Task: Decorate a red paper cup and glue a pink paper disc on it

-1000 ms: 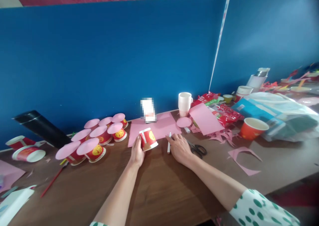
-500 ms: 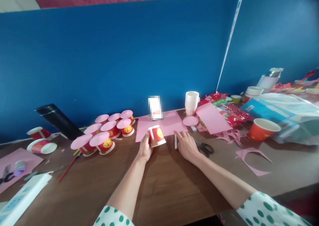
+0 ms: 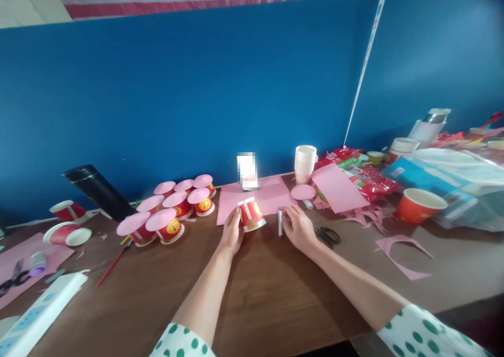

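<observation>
My left hand point(image 3: 231, 235) is closed around the side of a red and white paper cup point(image 3: 252, 214), which is upside down and slightly tilted over the table. My right hand point(image 3: 300, 228) rests on the table with bent fingers, its fingertips beside a slim white stick point(image 3: 280, 223), perhaps a marker or glue stick. Whether the fingers touch the stick I cannot tell. Black-handled scissors point(image 3: 329, 235) lie just right of that hand, partly hidden by it. Behind both hands lies a pink paper sheet point(image 3: 271, 195), and a pink paper disc point(image 3: 303, 191) is at its right.
Several upturned red cups topped with pink discs point(image 3: 180, 198) stand at left, near a black flask point(image 3: 100, 191) and a paintbrush point(image 3: 114, 263). A power strip point(image 3: 43, 310) lies front left. At right are stacked white cups point(image 3: 305, 164), an orange cup point(image 3: 419, 206) and paper scraps point(image 3: 405, 257).
My right hand has drawn its fingers in from a flatter, more spread pose beside the white stick. My left hand still holds the cup, now slightly turned. The view has shifted a little.
</observation>
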Demonstrator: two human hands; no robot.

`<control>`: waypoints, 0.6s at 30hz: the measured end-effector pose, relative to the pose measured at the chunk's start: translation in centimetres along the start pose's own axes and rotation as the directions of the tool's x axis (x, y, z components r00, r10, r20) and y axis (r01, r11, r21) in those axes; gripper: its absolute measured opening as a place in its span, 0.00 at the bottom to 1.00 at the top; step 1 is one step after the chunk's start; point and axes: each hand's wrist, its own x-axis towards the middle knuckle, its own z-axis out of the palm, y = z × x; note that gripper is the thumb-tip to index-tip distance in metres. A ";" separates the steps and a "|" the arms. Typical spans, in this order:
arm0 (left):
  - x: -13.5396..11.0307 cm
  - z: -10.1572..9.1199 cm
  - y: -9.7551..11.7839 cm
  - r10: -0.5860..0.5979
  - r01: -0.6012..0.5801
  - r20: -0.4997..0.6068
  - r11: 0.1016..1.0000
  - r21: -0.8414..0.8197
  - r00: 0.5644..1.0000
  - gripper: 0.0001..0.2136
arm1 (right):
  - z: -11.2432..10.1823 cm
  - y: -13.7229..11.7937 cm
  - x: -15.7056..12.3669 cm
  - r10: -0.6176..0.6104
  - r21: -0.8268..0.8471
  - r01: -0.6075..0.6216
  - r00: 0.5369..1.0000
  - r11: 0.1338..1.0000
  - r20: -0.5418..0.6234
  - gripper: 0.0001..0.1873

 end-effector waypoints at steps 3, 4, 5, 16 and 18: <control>-0.1 0.1 0.1 -0.012 0.012 -0.012 1.000 -0.011 1.000 0.16 | -0.2 -0.4 -0.1 -0.079 0.045 0.080 0.997 0.996 -0.018 0.13; -0.1 0.2 0.1 -0.006 0.006 -0.017 1.000 -0.013 1.000 0.16 | -0.2 -0.6 -0.2 -0.107 0.062 0.108 0.994 0.992 -0.025 0.13; -0.1 0.2 0.1 0.001 -0.001 -0.023 1.000 -0.011 1.000 0.15 | -0.2 -0.8 -0.2 -0.135 0.080 0.137 0.990 0.987 -0.028 0.13; -0.2 0.5 0.0 -0.045 0.045 -0.041 0.999 0.017 0.998 0.17 | -0.1 -2.9 -0.6 -0.360 0.208 0.346 0.932 0.915 0.031 0.25; -0.1 0.4 -0.1 -0.054 0.055 -0.056 0.998 0.020 0.997 0.17 | -0.2 -2.9 -0.5 -0.376 0.220 0.360 0.926 0.907 0.036 0.25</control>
